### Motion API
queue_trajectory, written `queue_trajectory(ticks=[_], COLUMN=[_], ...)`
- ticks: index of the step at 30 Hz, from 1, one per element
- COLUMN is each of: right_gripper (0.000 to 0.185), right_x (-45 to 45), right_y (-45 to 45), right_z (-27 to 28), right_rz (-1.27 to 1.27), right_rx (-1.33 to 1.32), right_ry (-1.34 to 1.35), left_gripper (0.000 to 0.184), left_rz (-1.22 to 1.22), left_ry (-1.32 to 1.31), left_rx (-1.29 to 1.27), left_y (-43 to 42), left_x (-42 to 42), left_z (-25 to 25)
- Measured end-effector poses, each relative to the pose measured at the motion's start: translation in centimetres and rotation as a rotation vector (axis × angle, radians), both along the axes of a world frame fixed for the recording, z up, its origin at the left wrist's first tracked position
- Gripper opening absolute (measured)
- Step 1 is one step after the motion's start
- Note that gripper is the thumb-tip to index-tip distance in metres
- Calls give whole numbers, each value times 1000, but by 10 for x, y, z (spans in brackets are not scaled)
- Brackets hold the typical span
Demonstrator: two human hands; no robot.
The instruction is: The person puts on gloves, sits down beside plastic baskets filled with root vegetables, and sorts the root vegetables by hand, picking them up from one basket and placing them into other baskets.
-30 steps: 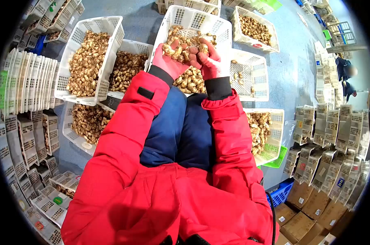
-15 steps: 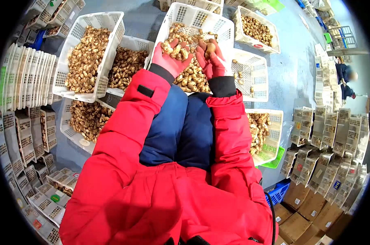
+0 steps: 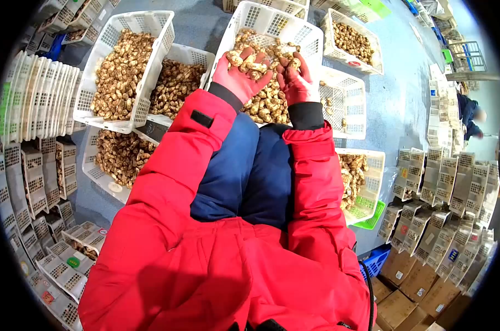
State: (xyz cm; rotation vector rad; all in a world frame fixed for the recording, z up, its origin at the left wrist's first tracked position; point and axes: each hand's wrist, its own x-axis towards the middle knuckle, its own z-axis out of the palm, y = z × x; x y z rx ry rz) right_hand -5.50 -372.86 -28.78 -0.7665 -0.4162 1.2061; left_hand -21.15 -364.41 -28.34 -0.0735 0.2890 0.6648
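Above the white crate (image 3: 310,36) between my knees, my left hand (image 3: 233,80) is turned palm up. Its curled fingers cradle several brown-and-cream mushrooms (image 3: 255,67). Just to its right, my right hand (image 3: 297,85) has its fingers curled round a mushroom (image 3: 294,63) near the fingertips; part of it is hidden. Beneath both hands, a heap of loose mushrooms (image 3: 267,105) fills the near part of the crate, and more lie scattered towards its far end.
Crates full of mushrooms stand left (image 3: 120,77), behind it (image 3: 177,83) and far right (image 3: 353,44). A crate (image 3: 352,105) at right holds a few mushrooms. Stacked crates (image 3: 38,99) line the left side. Cardboard boxes (image 3: 396,303) sit lower right. Another person (image 3: 469,113) is at far right.
My right hand has turned, its fingers now curling inward over the mushroom it held up before. My left hand keeps its mushrooms, its fingers slightly shifted. The whole view has moved a little.
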Motion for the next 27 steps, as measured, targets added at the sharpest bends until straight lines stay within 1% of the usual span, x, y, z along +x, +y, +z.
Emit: queue_trajectory(ticks=[3,5,6,7,8,9,10,11,12,13,15,16,17,19,20,21,22,23,24,25,26,27], right_gripper=[50,48,44,44,44,44,48,51,54,57,48,40,35,32,35,40,42,44,45,39,38,37], right_x=[8,18,17,17,19,11,-4,-30,-50,-61,-46,-39,-37,-51,-58,-63,-69,-76,-80,-83,-78,-78], right_y=[-3,-3,-1,4,11,19,33,45,59,70,90,87,82,67,63,63,62,62,65,66,67,67], right_z=[-6,-22,-23,-23,-22,-2,24,63,89,101,77,69,58,54,63,61,62,63,53,50,40,41], right_rz=[-3,-24,-107,-224,-228,-236,-138,-49,-9,31,-59,-163,-119,-148,-96,-156,-124,-90,-78,-36,6,48], right_rx=[-24,-34,-68,-172,-195,-220,-100,-42,34,111,9,-163,-281,-193,-30,117,108,97,61,-12,-33,-54], right_ry=[24,79,107,66,-15,-95,-158,-213,-406,-595,-1010,-1294,-1381,-1588,-1689,-1810,-1855,-1898,-1962,-2025,-1877,-1729], left_gripper=[41,41,41,41,42,43,43,44,48,51,52,50,49,45,43,42,43,45,47,48,48,48], left_rz=[10,31,50,70,66,60,54,52,34,-10,41,53,76,52,46,44,19,39,137,235,182,129], left_ry=[3,-34,-35,-38,-8,-8,-9,-9,-104,-91,-117,-171,-94,-68,-108,-149,-76,51,31,8,10,12], left_rx=[-27,-17,-9,-1,1,-15,-29,-42,60,100,116,150,53,37,53,70,15,-31,93,220,194,167], left_y=[2,2,0,0,1,-1,-2,-1,2,4,5,5,5,6,7,8,9,7,8,9,9,6], left_x=[1,0,0,0,0,0,0,-1,-3,-7,-10,-10,-11,-13,-13,-12,-12,-14,-7,-1,-1,-4], left_z=[-1,-9,-8,-7,-6,-3,1,2,-12,-10,-6,-6,-7,-7,-7,-7,-7,-8,-22,-26,-31,-23])
